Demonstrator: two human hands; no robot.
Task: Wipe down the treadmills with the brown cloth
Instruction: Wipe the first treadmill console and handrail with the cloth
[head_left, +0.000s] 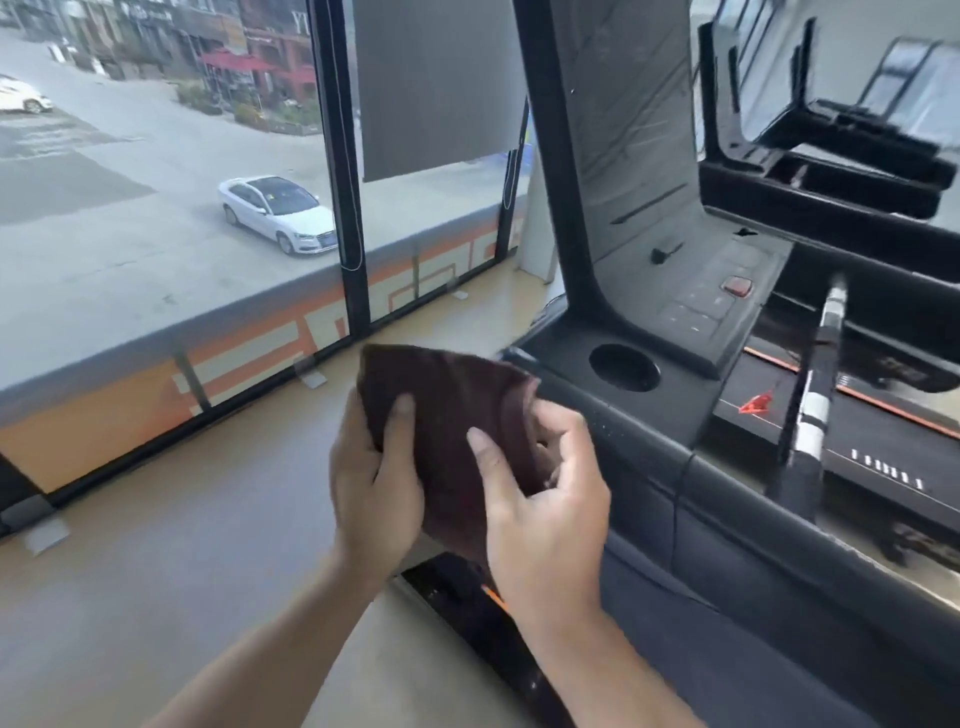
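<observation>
Forearms: both bare arms reach up from the bottom edge and meet at the cloth, just left of the treadmill.
Left hand (376, 480): grips the left side of the soft, dark brown cloth (447, 415), thumb laid across its front and fingers tucked behind, seemingly to keep it spread.
Right hand (543, 499): holds the cloth's right edge, forefinger stretched over the front and the other fingers curled round the fold; it looks like folding or gathering the fabric into a pad.
Cloth position: held in the air between the hands, over the tan floor (156, 545), beside the near treadmill's long black padded handrail (649, 447); whether its edge touches the rail I cannot tell.
Near treadmill: grey console panel (691, 280) with a red stop button (737, 286), round black cup holder (623, 367), black belt deck with orange trim (883, 457).
Second treadmill (831, 171): black frame behind, well apart.
Stage, as judged: cloth being readied; handrail is likely the nearest surface to wipe.
Window (182, 182): black-framed glass with a grey roller blind (436, 83); a white car (278, 213) is outside.
</observation>
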